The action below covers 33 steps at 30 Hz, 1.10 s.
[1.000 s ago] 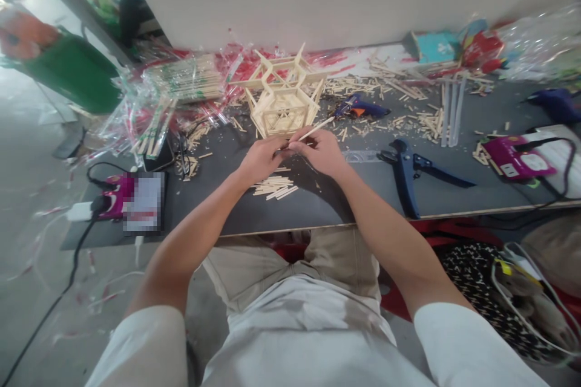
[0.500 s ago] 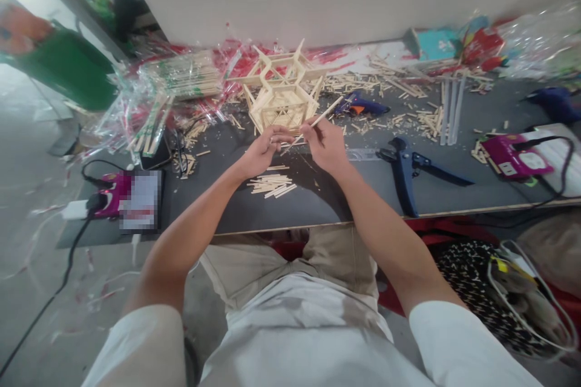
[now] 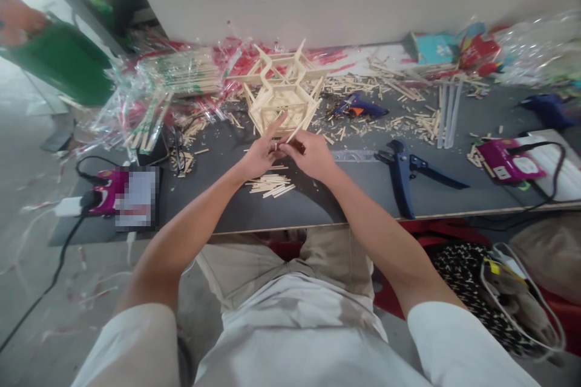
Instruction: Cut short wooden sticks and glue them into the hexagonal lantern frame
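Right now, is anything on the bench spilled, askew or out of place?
Yes: cut stick offcuts are strewn loose across the back of the table, around the blue glue gun, and torn clear wrapping is heaped at the left. The stick model stands upright by both hands; no damage shows.

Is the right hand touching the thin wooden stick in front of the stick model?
Touching. The head view shows the right hand pinching the lower end of the thin wooden stick between its fingertips; the left hand meets it there.
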Each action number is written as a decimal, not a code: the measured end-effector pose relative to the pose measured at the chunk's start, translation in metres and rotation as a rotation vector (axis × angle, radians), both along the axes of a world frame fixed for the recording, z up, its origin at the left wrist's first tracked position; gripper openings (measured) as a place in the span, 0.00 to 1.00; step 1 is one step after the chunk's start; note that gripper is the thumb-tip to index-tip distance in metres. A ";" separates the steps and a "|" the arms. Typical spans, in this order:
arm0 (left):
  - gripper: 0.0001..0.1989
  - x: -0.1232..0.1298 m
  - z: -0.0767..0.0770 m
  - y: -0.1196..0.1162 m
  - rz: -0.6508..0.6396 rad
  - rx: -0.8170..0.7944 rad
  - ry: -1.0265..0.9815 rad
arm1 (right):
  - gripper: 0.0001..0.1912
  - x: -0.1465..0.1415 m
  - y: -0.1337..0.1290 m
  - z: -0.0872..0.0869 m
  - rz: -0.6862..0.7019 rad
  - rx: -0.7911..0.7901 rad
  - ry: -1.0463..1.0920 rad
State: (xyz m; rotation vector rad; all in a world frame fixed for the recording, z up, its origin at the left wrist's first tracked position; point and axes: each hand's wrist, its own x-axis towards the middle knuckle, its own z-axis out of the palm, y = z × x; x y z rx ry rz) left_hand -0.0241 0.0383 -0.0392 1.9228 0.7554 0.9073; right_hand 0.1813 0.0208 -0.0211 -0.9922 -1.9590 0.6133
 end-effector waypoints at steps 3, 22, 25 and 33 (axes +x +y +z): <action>0.45 -0.003 0.003 0.000 0.007 0.008 0.040 | 0.15 -0.006 0.001 -0.002 0.004 0.018 -0.022; 0.10 -0.003 0.030 -0.005 0.192 0.148 0.381 | 0.11 -0.008 0.004 0.005 0.018 -0.058 -0.084; 0.04 -0.007 0.030 -0.004 0.229 0.128 0.370 | 0.15 -0.009 0.001 0.005 -0.014 -0.138 -0.012; 0.07 -0.008 0.031 -0.002 0.175 0.069 0.281 | 0.16 -0.006 0.001 0.003 0.014 -0.282 0.120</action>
